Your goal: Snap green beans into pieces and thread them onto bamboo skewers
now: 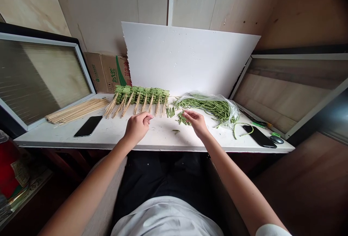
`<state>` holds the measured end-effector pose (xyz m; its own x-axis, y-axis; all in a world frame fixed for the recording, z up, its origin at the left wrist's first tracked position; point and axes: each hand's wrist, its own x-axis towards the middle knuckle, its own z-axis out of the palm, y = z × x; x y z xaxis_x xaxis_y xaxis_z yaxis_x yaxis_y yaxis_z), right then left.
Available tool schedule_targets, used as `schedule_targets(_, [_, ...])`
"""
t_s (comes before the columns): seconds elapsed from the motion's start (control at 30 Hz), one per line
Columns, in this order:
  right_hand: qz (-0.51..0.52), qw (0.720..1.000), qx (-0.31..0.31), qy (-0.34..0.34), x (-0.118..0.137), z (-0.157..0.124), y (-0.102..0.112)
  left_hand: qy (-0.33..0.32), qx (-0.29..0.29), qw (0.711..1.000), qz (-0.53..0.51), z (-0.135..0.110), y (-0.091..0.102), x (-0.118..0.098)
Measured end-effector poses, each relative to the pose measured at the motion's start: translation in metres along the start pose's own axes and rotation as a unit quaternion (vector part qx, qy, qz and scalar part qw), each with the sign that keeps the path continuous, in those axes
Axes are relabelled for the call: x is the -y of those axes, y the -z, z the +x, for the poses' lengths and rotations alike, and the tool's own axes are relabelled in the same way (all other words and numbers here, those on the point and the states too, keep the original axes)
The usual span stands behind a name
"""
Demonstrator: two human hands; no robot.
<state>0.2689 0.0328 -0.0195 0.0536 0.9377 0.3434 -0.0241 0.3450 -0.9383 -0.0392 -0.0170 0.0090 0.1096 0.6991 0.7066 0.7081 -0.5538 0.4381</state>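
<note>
My left hand (138, 124) is closed in a pinch on a thin bamboo skewer (160, 115) that carries a few short green bean pieces (170, 112) near its far end. My right hand (196, 121) is closed on a small cut bean piece beside a little heap of cut bean pieces (182, 120). Behind both hands lies a row of finished bean skewers (138, 96), sticks pointing toward me. A clear plastic bag of long green beans (212, 106) lies to the right of my right hand.
A bundle of bare bamboo skewers (77, 110) and a black phone (88, 126) lie left on the white table (114, 138). Another phone (259, 136), scissors and a dark round object (276, 139) sit at right. A white foam board (187, 56) and cardboard box (107, 72) stand behind.
</note>
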Motion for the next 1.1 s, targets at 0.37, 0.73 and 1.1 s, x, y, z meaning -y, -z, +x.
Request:
schedule_targets(0.37, [0.222,0.970,0.042,-0.090,0.037,-0.013,-0.013,0.010,0.005,1.000,0.003,-0.002,-0.001,-0.004])
schedule_targets(0.73, [0.200,0.975,0.045,-0.090,0.038,-0.015,-0.016,0.007,0.007,1.000,0.013,-0.003,0.001,-0.008])
schedule_targets(1.1, [0.215,0.971,0.038,-0.099,0.032,-0.013,-0.016,0.008,0.014,1.000,0.014,-0.003,0.000,-0.009])
